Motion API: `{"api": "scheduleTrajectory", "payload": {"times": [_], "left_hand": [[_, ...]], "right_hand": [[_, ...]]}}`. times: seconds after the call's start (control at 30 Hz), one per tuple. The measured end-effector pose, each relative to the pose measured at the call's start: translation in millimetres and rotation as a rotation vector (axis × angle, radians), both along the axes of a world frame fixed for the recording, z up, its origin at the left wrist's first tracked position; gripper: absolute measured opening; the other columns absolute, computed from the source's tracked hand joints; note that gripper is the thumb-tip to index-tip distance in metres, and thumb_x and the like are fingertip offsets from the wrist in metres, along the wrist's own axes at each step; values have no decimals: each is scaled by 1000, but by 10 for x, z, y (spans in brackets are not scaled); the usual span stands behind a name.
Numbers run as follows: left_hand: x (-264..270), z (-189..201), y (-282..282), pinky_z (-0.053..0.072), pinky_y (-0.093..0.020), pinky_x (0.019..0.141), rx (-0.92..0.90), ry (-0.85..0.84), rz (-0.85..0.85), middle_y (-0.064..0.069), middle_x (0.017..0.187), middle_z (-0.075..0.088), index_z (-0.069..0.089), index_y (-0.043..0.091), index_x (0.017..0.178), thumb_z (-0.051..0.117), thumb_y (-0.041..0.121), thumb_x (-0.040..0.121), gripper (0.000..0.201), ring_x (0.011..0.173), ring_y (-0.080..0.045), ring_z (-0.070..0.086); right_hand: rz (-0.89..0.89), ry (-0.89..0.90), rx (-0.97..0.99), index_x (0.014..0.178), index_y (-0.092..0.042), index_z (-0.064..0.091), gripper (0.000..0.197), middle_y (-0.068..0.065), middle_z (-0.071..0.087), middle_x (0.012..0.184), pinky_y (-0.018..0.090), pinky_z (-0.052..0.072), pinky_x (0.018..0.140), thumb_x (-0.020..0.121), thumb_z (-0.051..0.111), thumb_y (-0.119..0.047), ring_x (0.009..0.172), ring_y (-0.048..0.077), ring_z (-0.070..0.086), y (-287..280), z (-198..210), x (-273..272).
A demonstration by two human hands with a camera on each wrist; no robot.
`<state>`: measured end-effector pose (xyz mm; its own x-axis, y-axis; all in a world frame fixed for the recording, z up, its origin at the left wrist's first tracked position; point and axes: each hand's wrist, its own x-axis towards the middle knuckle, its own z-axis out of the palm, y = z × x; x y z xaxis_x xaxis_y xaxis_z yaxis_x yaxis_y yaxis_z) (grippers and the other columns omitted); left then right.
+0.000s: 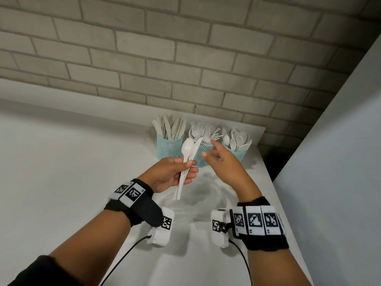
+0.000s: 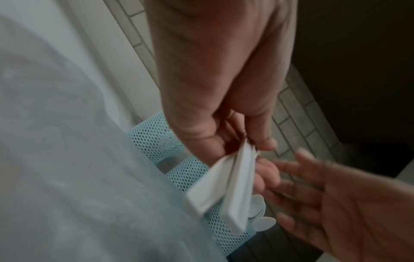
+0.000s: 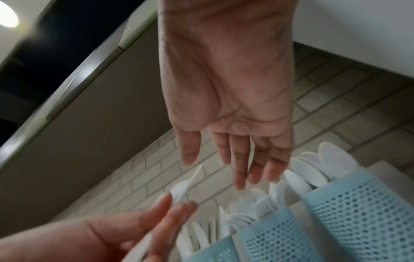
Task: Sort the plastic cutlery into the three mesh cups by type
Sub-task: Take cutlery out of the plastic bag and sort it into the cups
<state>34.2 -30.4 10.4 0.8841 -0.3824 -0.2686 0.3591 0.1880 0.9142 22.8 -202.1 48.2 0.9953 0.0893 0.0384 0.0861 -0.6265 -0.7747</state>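
Two white plastic utensils, one spoon (image 1: 187,148) and one knife (image 1: 195,147), are pinched by the left hand (image 1: 172,174) before three blue mesh cups (image 1: 169,147), right hand (image 1: 223,162) fingers loosely spread, empty.

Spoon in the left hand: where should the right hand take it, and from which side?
Probably pinch the spoon just under its bowl, coming from the right. The left hand holds the lower handles; the knife lies alongside, and the right hand is open.

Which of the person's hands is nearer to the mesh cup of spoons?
Right. The right hand hovers open just in front of the spoon cup; the left hand, gripping a spoon and knife, is farther left, before the other cups.
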Motion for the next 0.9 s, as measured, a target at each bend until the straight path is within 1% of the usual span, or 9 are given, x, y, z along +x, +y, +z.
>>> {"api": "scheduleTrajectory", "payload": {"times": [0.1,0.2,0.33,0.53,0.63,0.7,0.77,0.83,0.9], "left_hand": [[-12,42,-33,59,-24,68,-22,-7,-37,-5,84,74,64,8,102,50,15,96,17,73,-12,71],[-26,71,-33,59,-26,70,-37,-15,-46,-8,86,74,64,6,102,48,13,96,18,75,-14,71],[-31,88,-4,59,-27,73,-55,-14,-47,-10,89,73,63,6,103,47,14,97,20,78,-16,71],[-13,70,30,58,-33,76,-22,17,-26,-15,101,70,59,4,115,41,13,100,25,84,-20,70],[5,54,49,55,-33,79,2,21,-1,-10,97,69,60,7,111,40,11,100,23,85,-19,68],[28,43,39,54,-24,73,39,-14,66,-5,90,65,60,9,107,41,11,100,21,79,-14,63],[67,35,12,43,-16,58,109,-82,142,-1,79,54,59,7,111,40,14,100,23,66,-8,49],[112,55,-33,32,-17,52,167,-135,162,1,74,44,58,6,118,38,20,101,30,60,-8,35],[141,88,-85,31,-19,53,184,-144,143,1,74,43,59,6,118,38,28,101,35,62,-9,34]], "right_hand": [[19,8,208,148,-20,24,61,3,60,122,22,35,91,95,52,-28,116,11,52,133,127,-3],[-11,11,318,144,-19,32,60,10,68,111,28,47,93,91,59,-18,98,15,62,203,61,71],[-48,0,421,130,-17,46,45,12,68,98,17,50,70,89,60,-6,78,10,63,225,14,120],[-128,3,437,125,-20,49,40,10,69,98,18,48,58,89,60,-8,78,14,65,175,-63,223],[-180,-6,460,123,-17,50,33,11,70,96,17,47,55,92,55,-9,75,18,65,126,-99,282],[-203,-22,459,121,-16,52,29,12,70,95,18,47,54,93,54,-10,72,20,65,95,-112,304],[-222,-37,446,118,-16,53,24,11,70,94,19,46,53,94,52,-12,68,17,64,71,-119,316],[-235,-41,446,117,-15,53,22,9,70,94,17,45,50,95,50,-14,65,12,62,50,-120,327],[-236,-49,461,117,-14,52,21,9,68,93,12,44,45,95,50,-15,65,9,62,33,-116,344]]}}
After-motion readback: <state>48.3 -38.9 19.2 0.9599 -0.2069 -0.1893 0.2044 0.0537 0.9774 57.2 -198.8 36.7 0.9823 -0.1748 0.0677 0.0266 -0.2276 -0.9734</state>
